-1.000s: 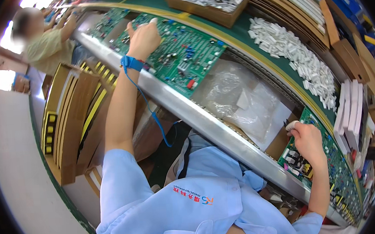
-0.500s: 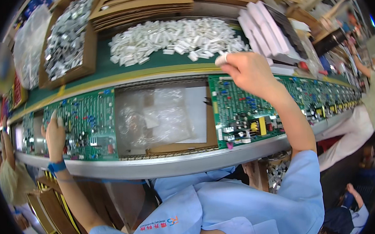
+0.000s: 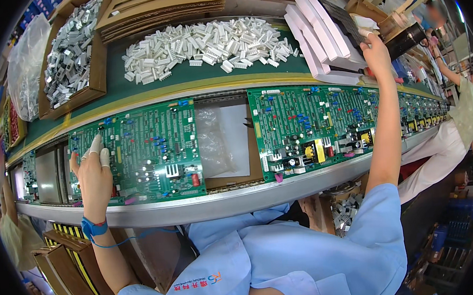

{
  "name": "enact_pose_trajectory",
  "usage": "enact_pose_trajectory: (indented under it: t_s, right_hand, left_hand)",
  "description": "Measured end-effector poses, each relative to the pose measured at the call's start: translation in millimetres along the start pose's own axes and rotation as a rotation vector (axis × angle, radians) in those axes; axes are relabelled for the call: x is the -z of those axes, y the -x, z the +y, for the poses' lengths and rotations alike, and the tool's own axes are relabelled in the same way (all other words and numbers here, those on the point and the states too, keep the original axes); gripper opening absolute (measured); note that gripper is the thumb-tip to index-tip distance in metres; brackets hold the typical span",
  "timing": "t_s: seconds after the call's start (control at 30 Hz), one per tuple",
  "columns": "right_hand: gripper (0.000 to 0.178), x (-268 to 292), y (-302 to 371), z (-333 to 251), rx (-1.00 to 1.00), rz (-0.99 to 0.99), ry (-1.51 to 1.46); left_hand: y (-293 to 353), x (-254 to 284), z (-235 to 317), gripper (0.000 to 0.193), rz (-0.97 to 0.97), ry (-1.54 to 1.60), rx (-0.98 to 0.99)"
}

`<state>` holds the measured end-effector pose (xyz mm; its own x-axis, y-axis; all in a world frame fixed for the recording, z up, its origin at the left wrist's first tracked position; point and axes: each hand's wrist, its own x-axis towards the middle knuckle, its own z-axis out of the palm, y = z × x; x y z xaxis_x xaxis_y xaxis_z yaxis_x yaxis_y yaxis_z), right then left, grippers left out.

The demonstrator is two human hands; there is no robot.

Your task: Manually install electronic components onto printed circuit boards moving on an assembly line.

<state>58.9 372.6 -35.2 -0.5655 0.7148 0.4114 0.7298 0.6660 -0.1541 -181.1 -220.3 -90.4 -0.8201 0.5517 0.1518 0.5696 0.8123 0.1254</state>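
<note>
From where I stand, the right hand (image 3: 376,55) is well right of the white connector pile (image 3: 213,45), beside the dark tray (image 3: 344,18), its fingertips too obscure to tell what they grasp. Nearer the person than the pile, a gap separates the left circuit board (image 3: 138,149) from the right circuit board (image 3: 292,116); the left hand (image 3: 94,176), unclenched, fingers spread, covers part of the left circuit board.
</note>
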Motion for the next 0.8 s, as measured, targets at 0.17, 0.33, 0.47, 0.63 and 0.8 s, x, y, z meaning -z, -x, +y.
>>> enact_pose_trajectory:
  t_s: [0.17,0.33,0.47,0.63,0.8]
  right_hand:
    - [0.035,-19,5,12,0.377,0.088,-0.023]
    - [0.031,-13,-5,40,0.262,0.014,-0.002]
    - [0.03,-20,-4,45,0.318,0.038,-0.017]
    - [0.03,-18,-2,39,0.359,0.026,-0.016]
    - [0.031,-24,-13,48,0.318,-0.026,-0.01]
  left_hand:
    - [3,5,29,0.035,0.001,0.017,-0.08]
    - [-3,0,55,0.034,-0.003,0.048,-0.165]
    - [-2,0,58,0.032,0.029,0.033,-0.204]
    - [-38,17,64,0.018,0.138,0.027,-0.294]
    - [-104,-11,69,0.014,0.253,-0.063,-0.517]
